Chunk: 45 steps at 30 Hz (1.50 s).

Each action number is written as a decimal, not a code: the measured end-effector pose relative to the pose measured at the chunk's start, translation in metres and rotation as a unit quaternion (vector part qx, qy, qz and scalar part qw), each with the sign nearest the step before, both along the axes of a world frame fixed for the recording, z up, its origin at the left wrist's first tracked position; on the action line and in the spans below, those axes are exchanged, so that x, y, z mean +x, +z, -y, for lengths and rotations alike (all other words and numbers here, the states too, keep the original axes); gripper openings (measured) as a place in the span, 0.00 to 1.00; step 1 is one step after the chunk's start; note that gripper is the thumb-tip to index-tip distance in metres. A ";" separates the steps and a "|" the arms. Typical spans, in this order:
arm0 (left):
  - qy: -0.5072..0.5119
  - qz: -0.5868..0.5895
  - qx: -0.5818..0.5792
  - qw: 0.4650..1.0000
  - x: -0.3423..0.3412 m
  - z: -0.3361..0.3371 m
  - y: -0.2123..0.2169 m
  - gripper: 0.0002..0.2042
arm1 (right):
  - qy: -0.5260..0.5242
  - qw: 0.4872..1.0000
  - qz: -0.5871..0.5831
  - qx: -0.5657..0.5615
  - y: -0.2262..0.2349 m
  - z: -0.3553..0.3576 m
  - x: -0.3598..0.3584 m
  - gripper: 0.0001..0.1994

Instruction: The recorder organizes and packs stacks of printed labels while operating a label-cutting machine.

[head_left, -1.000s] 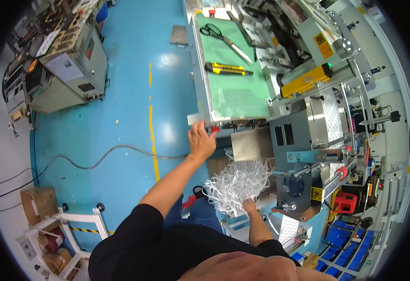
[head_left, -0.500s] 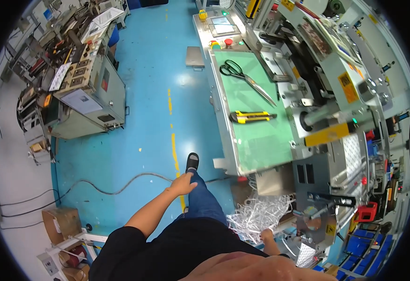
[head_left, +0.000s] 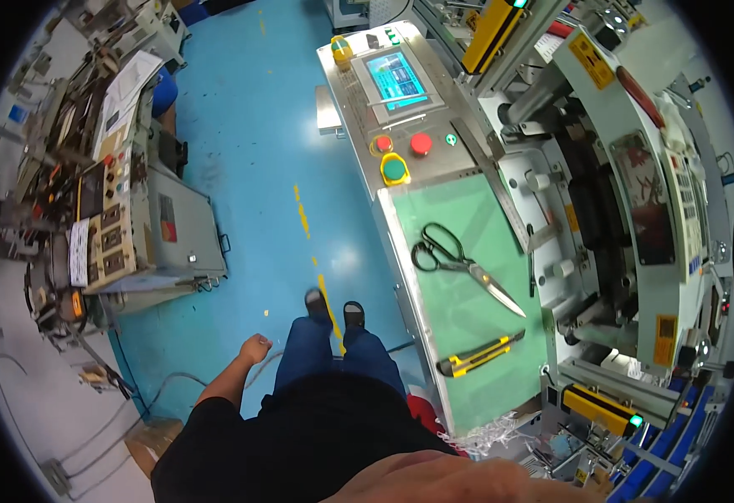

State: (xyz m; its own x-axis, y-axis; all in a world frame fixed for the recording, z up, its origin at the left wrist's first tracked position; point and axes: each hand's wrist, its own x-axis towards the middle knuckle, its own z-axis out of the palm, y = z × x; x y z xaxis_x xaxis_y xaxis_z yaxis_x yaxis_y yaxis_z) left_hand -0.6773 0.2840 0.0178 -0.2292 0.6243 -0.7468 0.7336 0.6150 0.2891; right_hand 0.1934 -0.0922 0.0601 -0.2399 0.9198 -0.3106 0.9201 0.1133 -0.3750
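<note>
My left hand (head_left: pixel 255 348) hangs beside my left thigh, above the blue floor. Its fingers look loosely curled, and nothing shows in them. My right hand is out of sight. To my right, a green mat (head_left: pixel 476 318) covers the machine's worktop. On it lie black-handled scissors (head_left: pixel 470 267), blades pointing to the near right. Nearer to me rests a yellow and black utility knife (head_left: pixel 480 354). White shredded strips (head_left: pixel 488 438) show past the mat's near edge, mostly hidden.
Beyond the mat sits a control panel with a lit touchscreen (head_left: pixel 396 80), a red button (head_left: pixel 421 144) and a green button (head_left: pixel 395 169). The machine's press frame (head_left: pixel 643 168) rises at right. A grey cabinet (head_left: pixel 178 222) stands at left. A cable (head_left: pixel 170 381) crosses the floor.
I have moved forward and turned, so the worktop and control panel appear closer. My left hand has swung out from my thigh. My right hand, earlier at the white strips, has left the view.
</note>
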 end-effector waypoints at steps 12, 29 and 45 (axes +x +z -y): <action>-0.012 0.135 -0.069 0.988 -0.071 -0.205 -0.049 0.18 | -0.674 0.610 -0.387 -0.154 0.052 -0.061 -0.311 0.13; -0.073 0.186 -0.104 0.974 -0.110 -0.308 -0.050 0.18 | -0.835 0.390 -0.250 -0.297 0.139 -0.230 -0.576 0.16; -0.331 0.212 -0.008 0.920 -0.095 -0.354 -0.108 0.13 | -0.778 0.500 -0.353 -0.138 0.093 -0.165 -0.682 0.12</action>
State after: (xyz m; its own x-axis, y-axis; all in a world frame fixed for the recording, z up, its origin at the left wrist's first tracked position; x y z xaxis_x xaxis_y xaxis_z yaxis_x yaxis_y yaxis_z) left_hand -0.7719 0.6380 -0.0902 0.5110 0.5110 -0.6912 0.7720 0.0809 0.6305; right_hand -0.4886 0.0728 0.1533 0.5612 0.1086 -0.8205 -0.5603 -0.6798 -0.4732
